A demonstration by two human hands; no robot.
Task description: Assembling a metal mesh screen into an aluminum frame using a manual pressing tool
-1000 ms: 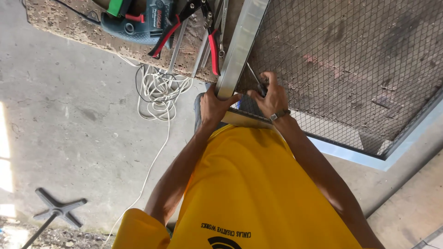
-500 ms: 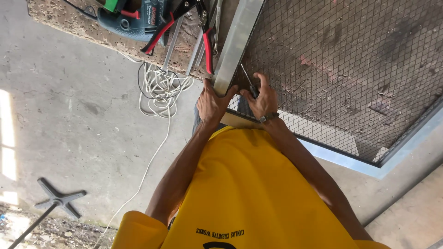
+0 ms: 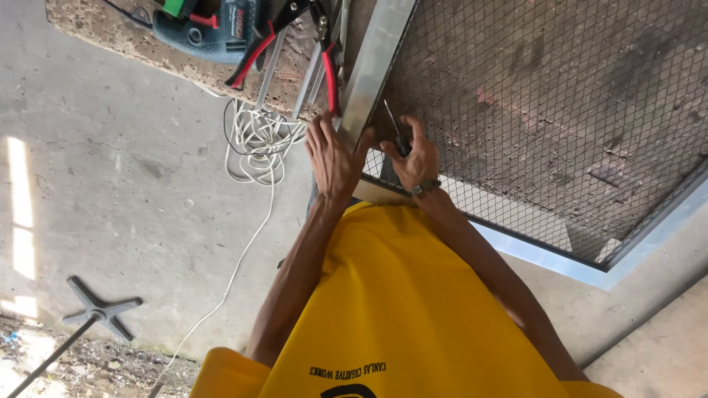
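Note:
My left hand (image 3: 333, 156) lies flat on the corner of a metal frame (image 3: 375, 59), fingers spread along its rail. My right hand (image 3: 414, 158), with a watch on its wrist, is closed around a screwdriver (image 3: 394, 125) whose thin shaft points up at the rail's inner edge. A dark wire mesh (image 3: 546, 110) fills the frame, which rests on a worn wooden worktop (image 3: 125, 40). I wear a yellow shirt.
Red-handled pliers (image 3: 254, 55) and a second red-handled tool (image 3: 328, 66) lie on the worktop beside a teal power tool (image 3: 210, 29). A coiled white cable (image 3: 254, 144) hangs down to the concrete floor. A metal cross-shaped stand (image 3: 99, 309) lies at lower left.
The view has shifted a little. My right hand has turned so the screwdriver's shaft now shows against the rail. My left hand stays on the frame corner.

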